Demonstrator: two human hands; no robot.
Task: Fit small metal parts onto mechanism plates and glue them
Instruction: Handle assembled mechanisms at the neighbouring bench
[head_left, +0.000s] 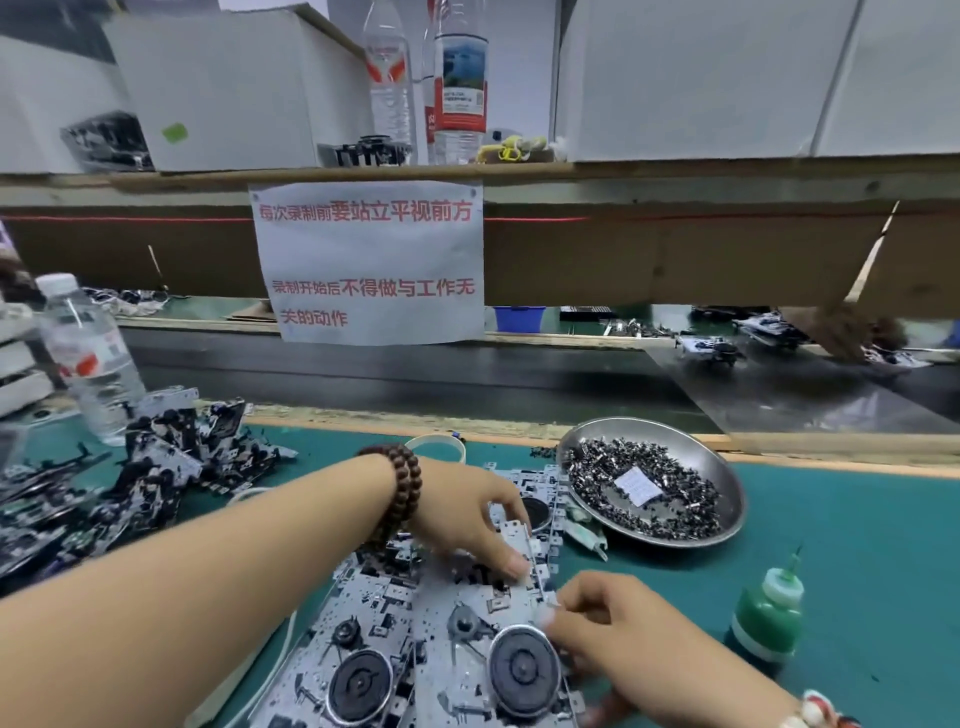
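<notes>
while the left hand pins the top plate with curled fingers, the right hand pinches a small part at its edge. glue stands untouched to the right, dish of parts full, plates stacked: i'd say plenty left.

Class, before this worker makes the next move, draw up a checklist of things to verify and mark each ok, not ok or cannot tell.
1. Left hand steadies the mechanism plate: ok.
2. Right hand pinches a small part at the plate: cannot tell, too blurred.
3. Metal dish holds a supply of small parts: ok.
4. Green glue bottle stands upright on the mat, right of the plates: ok.
5. Glue bottle cap off: cannot tell.
</notes>
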